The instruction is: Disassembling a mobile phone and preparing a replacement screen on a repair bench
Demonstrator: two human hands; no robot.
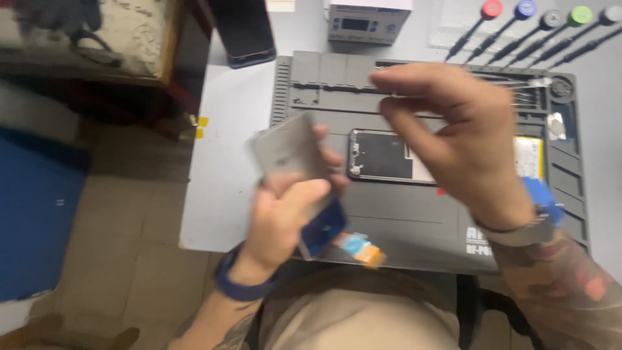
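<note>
My left hand (285,210) grips a flat grey metallic panel (288,152), tilted up over the table's left part; a blue piece (324,230) shows beneath that hand. My right hand (453,129) hovers over the grey work mat (402,220), thumb and forefinger pinched together near the mat's upper slots; whether anything thin sits between them is too blurred to tell. An opened phone body (382,155) lies flat on the mat between both hands, partly hidden by my right hand.
Several screwdrivers with coloured caps (538,26) lie at the back right. A small grey box device (366,19) and a dark phone (249,32) sit at the back. A blue-orange tab (363,249) lies at the mat's front edge. A tiled floor is to the left.
</note>
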